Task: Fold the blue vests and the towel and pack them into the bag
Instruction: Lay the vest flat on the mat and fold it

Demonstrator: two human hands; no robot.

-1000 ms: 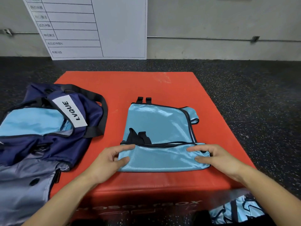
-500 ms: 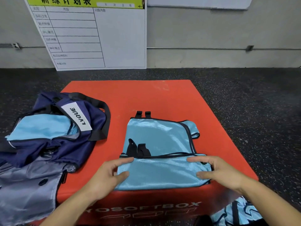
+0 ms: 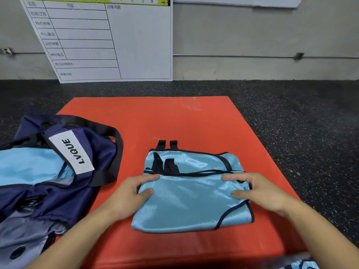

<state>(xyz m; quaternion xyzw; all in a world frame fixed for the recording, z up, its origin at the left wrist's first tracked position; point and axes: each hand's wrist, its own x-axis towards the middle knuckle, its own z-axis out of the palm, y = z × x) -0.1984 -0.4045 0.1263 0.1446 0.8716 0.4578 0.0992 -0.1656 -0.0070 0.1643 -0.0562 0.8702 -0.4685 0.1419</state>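
Observation:
A light blue vest with black trim lies folded on the red mat, its black straps at the far edge. My left hand pinches the near flap's left edge, thumb on top. My right hand grips the flap's right edge the same way. The navy LVQUE bag lies open at the left, with another light blue vest inside it. No towel is visible.
Grey fabric spreads at the bottom left below the bag. A blue patterned cloth peeks in at the bottom right. A white chart board leans on the far wall. Dark speckled floor surrounds the mat.
Both hands have carried the near flap further over the vest, covering more of it. The camera has tilted up, so the mat sits lower in view.

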